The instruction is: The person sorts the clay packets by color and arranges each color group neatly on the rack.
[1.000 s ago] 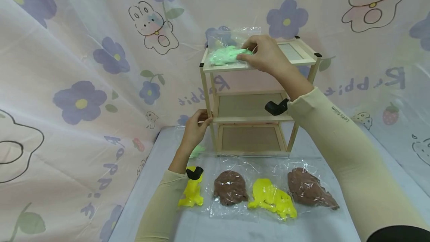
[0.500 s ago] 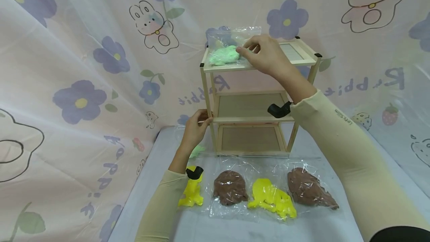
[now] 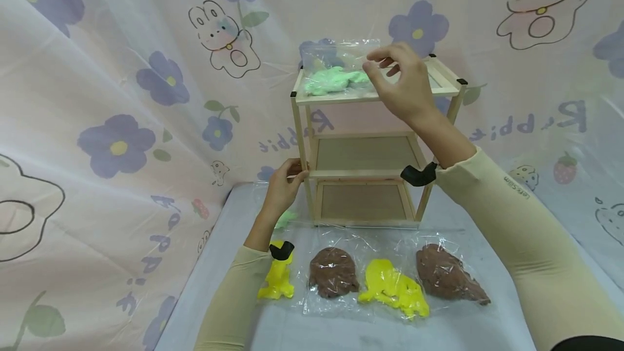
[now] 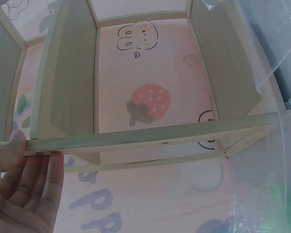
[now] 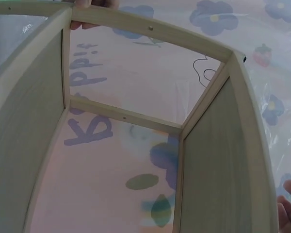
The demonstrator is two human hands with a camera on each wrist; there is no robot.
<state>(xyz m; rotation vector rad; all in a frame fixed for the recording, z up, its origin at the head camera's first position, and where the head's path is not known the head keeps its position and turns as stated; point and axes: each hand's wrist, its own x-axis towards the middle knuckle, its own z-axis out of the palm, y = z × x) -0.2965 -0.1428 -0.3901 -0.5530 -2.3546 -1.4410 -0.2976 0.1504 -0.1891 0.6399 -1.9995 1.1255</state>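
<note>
A wooden three-tier shelf rack [image 3: 361, 173] stands on the table. My left hand [image 3: 284, 186] grips its front left post; in the left wrist view the thumb lies on one side of the post [image 4: 160, 138] and the fingers on the other. On the top tier, at its left, lies a clear plastic bag [image 3: 348, 50] with a light green, clay-like lump [image 3: 331, 81] inside. Just to the right of that bag, my right hand [image 3: 407, 80] hovers with loosely bent fingers and holds nothing. Only its fingertips [image 5: 288, 213] show at the right wrist view's edge.
Before the rack lie bagged lumps: a yellow one [image 3: 279, 280] partly behind the left wrist, a round brown one [image 3: 333, 272], another yellow one [image 3: 395, 288] and a tapered brown one [image 3: 448, 275]. A green piece [image 3: 286, 218] lies beside the left forearm. Patterned cloth [image 3: 175, 123] hangs behind.
My right hand has let go of the bag with the green lump and drawn back to the right. The bag stays on the top tier. My left hand has kept its place on the post.
</note>
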